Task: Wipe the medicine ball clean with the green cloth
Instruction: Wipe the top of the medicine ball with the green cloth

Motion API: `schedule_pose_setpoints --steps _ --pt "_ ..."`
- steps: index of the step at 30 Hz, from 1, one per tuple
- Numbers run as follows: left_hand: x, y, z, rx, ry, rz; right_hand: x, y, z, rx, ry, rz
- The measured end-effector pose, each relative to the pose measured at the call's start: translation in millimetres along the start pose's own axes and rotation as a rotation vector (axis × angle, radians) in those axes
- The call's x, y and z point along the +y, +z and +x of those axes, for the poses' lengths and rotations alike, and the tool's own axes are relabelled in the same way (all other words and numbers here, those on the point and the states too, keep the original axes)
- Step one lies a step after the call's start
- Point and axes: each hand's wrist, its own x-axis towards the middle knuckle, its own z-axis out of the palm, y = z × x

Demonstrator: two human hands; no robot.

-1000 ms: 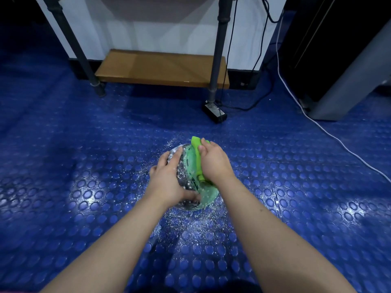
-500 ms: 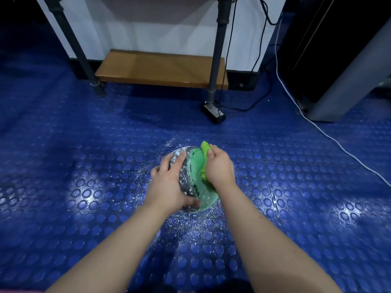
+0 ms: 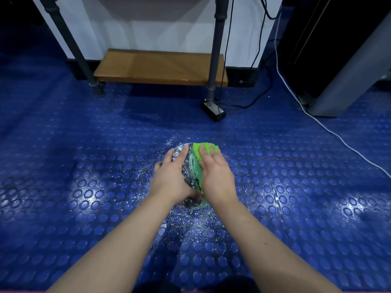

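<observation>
Sliding green cloth [image 3: 196, 151] farther over medicine ball [image 3: 189, 173], right hand [image 3: 216, 178] flatter

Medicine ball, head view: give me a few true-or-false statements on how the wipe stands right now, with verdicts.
1. The right hand presses the green cloth onto the medicine ball. True.
2. The left hand holds a second cloth. False: it grips the ball's left side bare.
3. The ball sits on a wooden shelf. False: it sits on the blue studded floor.
4. White specks lie scattered on the floor around the ball. True.
5. A white cable runs across the floor on the right. True.
</observation>
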Motion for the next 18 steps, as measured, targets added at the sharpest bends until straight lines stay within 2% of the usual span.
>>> schedule_pose_setpoints --steps 7,9,12,16,18 --pt "-9 -3 6 -0.012 0.017 -0.037 20 -3 -49 -0.003 -0.207 -0.001" --pt "-11 0 3 0.009 0.023 -0.042 20 -17 -52 -0.023 -0.181 0.125" --pt "-11 2 0 0.033 0.004 -0.042 9 -29 -37 0.078 -0.102 0.271" --pt "-15 6 -4 0.076 0.017 -0.042 -7 -5 -16 0.001 -0.222 0.083" --pt "-16 7 -6 0.090 0.016 -0.054 -5 6 -11 0.015 -0.216 0.019"
